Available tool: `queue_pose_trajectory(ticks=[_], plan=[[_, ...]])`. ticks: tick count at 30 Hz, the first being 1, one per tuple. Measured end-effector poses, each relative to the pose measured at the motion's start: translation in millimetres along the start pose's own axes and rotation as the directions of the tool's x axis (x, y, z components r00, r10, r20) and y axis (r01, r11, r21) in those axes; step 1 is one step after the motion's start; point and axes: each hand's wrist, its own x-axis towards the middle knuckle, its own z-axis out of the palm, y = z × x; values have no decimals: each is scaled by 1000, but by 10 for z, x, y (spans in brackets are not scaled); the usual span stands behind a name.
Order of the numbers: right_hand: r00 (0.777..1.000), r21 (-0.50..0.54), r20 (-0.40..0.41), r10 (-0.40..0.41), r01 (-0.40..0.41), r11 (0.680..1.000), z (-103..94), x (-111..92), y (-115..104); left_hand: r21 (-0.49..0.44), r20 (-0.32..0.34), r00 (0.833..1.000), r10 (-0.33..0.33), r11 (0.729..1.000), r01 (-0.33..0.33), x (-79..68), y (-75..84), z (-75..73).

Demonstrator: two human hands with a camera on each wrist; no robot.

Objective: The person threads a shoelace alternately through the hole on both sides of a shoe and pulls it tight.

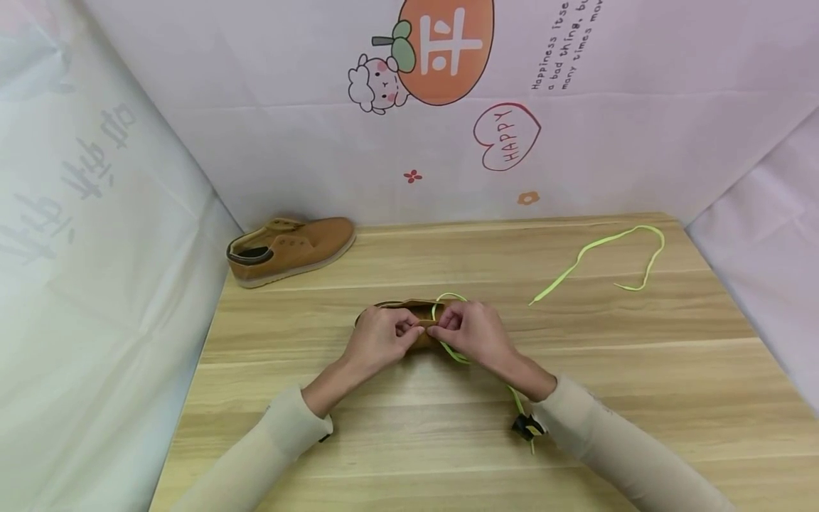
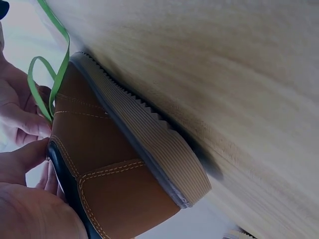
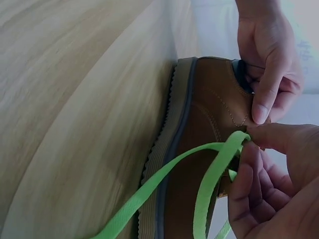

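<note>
A brown leather shoe [image 1: 422,340] with a pale ridged sole stands in front of me, heel to the left. My left hand [image 1: 382,334] pinches the near edge of its opening between thumb and fingers. Close beside it, my right hand [image 1: 476,331] pinches the same side's eyelet flap, the two thumbs almost meeting. A flat neon-green shoelace [image 3: 214,174] comes out at the flap right by the right thumb and hangs in loops over the shoe's side. I cannot tell whether the right fingertips also grip the lace.
Back left on the wooden table [image 1: 288,398] stands a second brown shoe [image 1: 301,245], no lace in it. Another green lace [image 1: 591,245] lies curved at the back right. White printed cloth walls [image 1: 288,156] enclose the table's back and sides.
</note>
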Motion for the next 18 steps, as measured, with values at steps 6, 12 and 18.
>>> queue_pose_trajectory(ticks=[6, 12, 18], plan=[[988, -57, -54, -147, 144, 988, 8, -1, 42, 47, -40, 998, 46, 998, -44, -28, 9, 8], [961, -130, -38, -275, 268, 954, -13, 9, 71, 177, -90, 980, 180, 971, -162, -61, 13, 37], [934, -160, 33, -357, 357, 920, -46, 17, 76, 246, -95, 957, 275, 938, -245, -77, -2, 62]])
